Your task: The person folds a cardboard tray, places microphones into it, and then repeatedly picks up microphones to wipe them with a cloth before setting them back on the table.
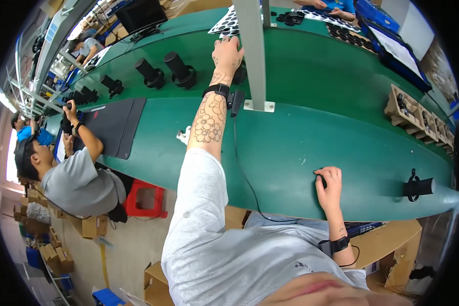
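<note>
My left hand [227,53] is stretched far across the green bench, fingers extended and apart at a white sheet with black round pieces [225,23]. A dark part [239,74] shows partly between that wrist and the grey metal post [252,56]. My right hand [330,187] rests near the bench's front edge, its fingers loosely bent and the thumb apart from them. A dark patch lies between thumb and fingers; whether it is shadow or a small piece I cannot make out. Black wrist straps are on both arms, and a cable hangs from the left one.
Black flanged cylinders [177,69] stand on the green surface to the left, another [419,187] at far right. A wooden divided tray [418,116] sits at right. A co-worker [79,178] works at left beside a dark mat [115,125]; a red stool [144,199] stands nearby.
</note>
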`<state>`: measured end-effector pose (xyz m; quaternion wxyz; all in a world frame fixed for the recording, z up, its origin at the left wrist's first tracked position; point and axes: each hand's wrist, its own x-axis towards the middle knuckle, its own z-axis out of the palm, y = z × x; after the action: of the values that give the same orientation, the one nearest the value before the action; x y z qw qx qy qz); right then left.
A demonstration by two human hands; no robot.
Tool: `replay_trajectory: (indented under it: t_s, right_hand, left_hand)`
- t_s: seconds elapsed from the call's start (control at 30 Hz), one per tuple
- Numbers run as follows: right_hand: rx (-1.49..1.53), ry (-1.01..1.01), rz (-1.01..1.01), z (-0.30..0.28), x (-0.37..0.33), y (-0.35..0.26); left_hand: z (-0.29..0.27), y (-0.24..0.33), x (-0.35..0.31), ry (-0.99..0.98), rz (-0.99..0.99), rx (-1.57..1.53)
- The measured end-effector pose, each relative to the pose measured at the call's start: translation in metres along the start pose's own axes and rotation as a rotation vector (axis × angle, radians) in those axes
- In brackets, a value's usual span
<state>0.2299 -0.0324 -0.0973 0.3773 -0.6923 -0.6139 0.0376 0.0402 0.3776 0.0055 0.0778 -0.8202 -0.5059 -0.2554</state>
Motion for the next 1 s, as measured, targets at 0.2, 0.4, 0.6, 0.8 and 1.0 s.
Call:
replay_trajectory:
  t_s: [0.2, 0.4, 0.6, 0.8, 1.0]
  right_hand:
    - [0.033, 0.022, 0.007, -0.004, 0.001, 0.005]
    - [0.086, 0.03, 0.005, -0.009, 0.004, 0.005]
    - [0.143, 0.023, 0.009, -0.011, -0.001, 0.017]
    - [0.242, -0.041, -0.108, -0.006, 0.014, 0.009]
    - [0.254, -0.149, -0.812, 0.012, 0.114, -0.106]
  left_hand:
    - [0.005, 0.005, -0.002, 0.073, 0.065, 0.031]
    - [-0.013, -0.018, 0.004, -0.117, 0.021, -0.166]
    - [-0.044, -0.031, -0.035, 0.237, 0.143, -0.3]
    - [-0.064, -0.168, -0.175, 0.072, -0.158, -0.086]
    - [-0.054, -0.264, -0.291, -0.068, -0.635, 0.378]
